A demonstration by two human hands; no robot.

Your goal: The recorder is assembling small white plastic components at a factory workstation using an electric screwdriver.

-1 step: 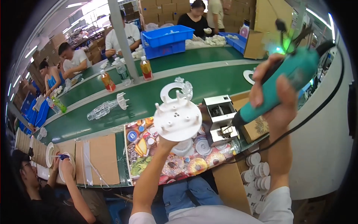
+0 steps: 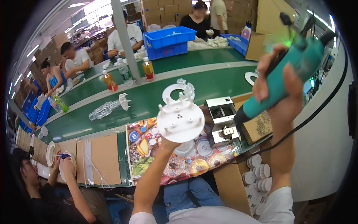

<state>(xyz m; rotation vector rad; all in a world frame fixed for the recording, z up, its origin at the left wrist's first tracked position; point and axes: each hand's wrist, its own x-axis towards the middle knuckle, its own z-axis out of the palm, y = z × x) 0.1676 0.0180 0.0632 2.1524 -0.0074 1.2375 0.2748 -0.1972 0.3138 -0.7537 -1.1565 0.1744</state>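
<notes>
My left hand is closed beneath a round white plastic base; most of its fingers are hidden behind it. Several pegs stand up from the base, and small holes lie at its middle. Wrapped around a teal electric screwdriver, my right hand keeps it tilted, tip down to the left. That tip is over a black-and-white screw feeder just right of the base; whether a screw sits on it is too small to tell. A cardboard box of screws stands beside the feeder.
A black cable runs past my right forearm. Clear plastic pieces and a white ring lie on the green conveyor. At lower left a co-worker's hands hold white rings. White discs fill a box below.
The screwdriver in my right hand has risen slightly and shifted right. The whole view has moved a little; my left hand still holds the white base.
</notes>
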